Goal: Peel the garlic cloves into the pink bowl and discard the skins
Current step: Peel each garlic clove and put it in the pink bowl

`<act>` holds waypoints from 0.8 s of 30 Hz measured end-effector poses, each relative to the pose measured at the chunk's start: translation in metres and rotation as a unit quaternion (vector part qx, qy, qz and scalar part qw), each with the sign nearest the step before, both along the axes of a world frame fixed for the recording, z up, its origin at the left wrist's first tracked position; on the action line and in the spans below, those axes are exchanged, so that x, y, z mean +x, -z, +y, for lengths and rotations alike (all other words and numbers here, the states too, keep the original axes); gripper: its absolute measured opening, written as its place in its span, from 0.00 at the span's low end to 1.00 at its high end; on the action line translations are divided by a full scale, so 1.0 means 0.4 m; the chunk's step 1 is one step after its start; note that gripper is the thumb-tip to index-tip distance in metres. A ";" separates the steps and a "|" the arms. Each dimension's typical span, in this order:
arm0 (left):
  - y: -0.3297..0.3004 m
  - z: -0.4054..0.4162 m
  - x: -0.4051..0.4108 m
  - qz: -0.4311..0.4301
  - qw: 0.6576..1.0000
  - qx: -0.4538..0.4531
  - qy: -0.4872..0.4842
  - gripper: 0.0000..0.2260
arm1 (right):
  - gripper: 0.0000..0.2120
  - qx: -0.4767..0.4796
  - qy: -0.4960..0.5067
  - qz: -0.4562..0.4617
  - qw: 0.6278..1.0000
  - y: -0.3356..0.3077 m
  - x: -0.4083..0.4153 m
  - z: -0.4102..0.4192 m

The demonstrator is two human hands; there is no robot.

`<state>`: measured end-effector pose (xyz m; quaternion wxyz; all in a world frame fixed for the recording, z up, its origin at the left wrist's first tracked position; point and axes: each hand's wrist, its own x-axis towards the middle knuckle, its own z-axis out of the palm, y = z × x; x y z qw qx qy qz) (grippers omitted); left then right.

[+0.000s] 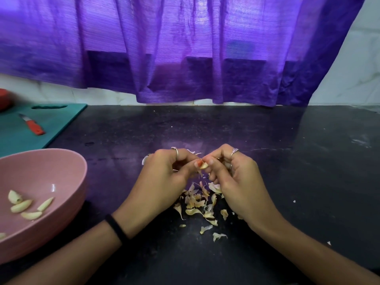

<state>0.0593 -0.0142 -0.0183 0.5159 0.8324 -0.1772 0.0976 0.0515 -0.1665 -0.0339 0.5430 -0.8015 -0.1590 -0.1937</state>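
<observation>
Both hands met at centre frame above the dark desk point(267, 161). Left hand point(164, 171) and right hand point(232, 173) were curled, thumbs and fingertips together pinching one garlic clove point(204, 166) between them, held clear of the surface. Loose skins point(202, 204) lay scattered on the desk directly below and toward the lower centre. The pink bowl point(61, 167) sat at the left edge of the frame, well apart from the hands, with several peeled cloves point(22, 205) inside. At upper left, a teal cutting board point(61, 118) carried a small red-handled knife point(34, 126). A purple curtain point(185, 48) hung behind.
</observation>
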 end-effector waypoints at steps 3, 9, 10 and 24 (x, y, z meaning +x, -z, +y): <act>-0.009 -0.003 -0.007 0.108 0.983 -0.147 0.031 0.07 | 0.06 -0.010 0.000 -0.049 0.999 -0.001 -0.004 0.002; -0.024 -0.010 -0.014 0.262 0.904 -0.332 0.060 0.10 | 0.06 -0.039 0.012 -0.149 0.988 -0.005 -0.004 0.006; -0.025 -0.008 -0.011 0.274 0.893 -0.352 0.053 0.10 | 0.06 -0.031 0.013 -0.150 0.988 -0.004 -0.004 0.005; 0.003 0.010 0.007 0.044 0.998 -0.002 -0.044 0.09 | 0.07 0.114 -0.008 0.078 0.990 -0.007 0.012 -0.016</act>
